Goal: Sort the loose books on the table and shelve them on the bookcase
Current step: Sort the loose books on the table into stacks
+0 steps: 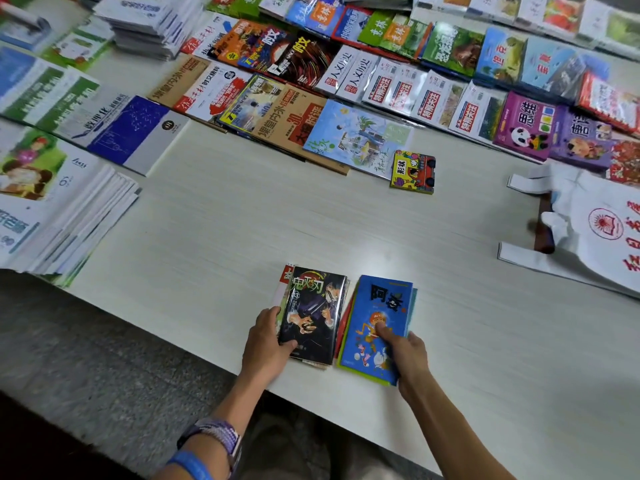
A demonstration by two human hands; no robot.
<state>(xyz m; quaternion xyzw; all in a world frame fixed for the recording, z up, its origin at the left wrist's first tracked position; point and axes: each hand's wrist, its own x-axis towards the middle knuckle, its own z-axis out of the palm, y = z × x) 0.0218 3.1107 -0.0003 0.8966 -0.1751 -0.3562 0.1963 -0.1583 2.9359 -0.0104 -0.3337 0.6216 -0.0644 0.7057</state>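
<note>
Two small piles of books lie side by side near the front edge of the white table (214,216). The left pile is topped by a dark manga volume (313,313); my left hand (265,344) grips its lower left corner, thumb on the cover. The right pile is topped by a blue comic book (377,327); my right hand (403,351) holds its lower right edge, thumb pressed on the cover. A small yellow board book (412,172) lies alone farther back. No bookcase is in view.
Rows of overlapping magazines and books (346,74) cover the far side of the table. Stacks of white and green workbooks (59,209) sit at the left edge. A white plastic bag (595,230) with red print lies at the right.
</note>
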